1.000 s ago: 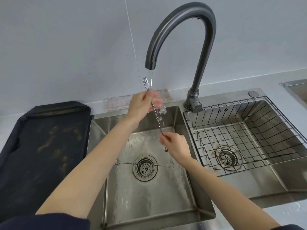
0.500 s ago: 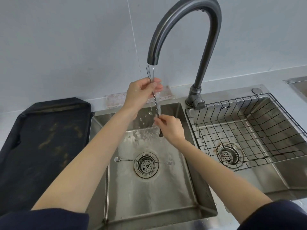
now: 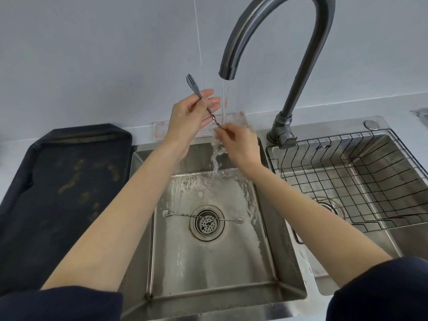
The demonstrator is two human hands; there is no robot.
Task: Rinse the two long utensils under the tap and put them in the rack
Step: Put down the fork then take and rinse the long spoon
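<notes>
Rinsing the first long fork (image 3: 201, 98) under the tap (image 3: 273, 38), with water (image 3: 224, 100) running down into the left sink (image 3: 208, 262). Holding it slanted, prongs up and to the left, twisted stem pointing down to the right. Left hand (image 3: 187, 117) pinching the stem near the top between thumb and first finger, other fingers (image 3: 212, 101) stretched out flat beside the water. Right hand (image 3: 238, 144) pinching the low end of the same fork with curled fingertips, right where the water splashes. Only the low end getting wet here; prongs up high and off to the side of the stream, looking dry from here.

Second long fork (image 3: 203, 217) lying flat on the sink floor, right across the drain (image 3: 206, 223), not picked up yet. Wire rack (image 3: 347, 177) sitting in the right sink, just beside the tap base, with no forks in it that can be seen. Dark tray (image 3: 58, 181) off to the left, not part of the job.

So probably about the first half of step one. Next, most likely: sliding the fork so the prongs go under the water too, then carrying it right and laying it in the rack. Needs care there, since a thin fork could slip through the wide gaps between the wires. Then the same again for the fork on the drain.
</notes>
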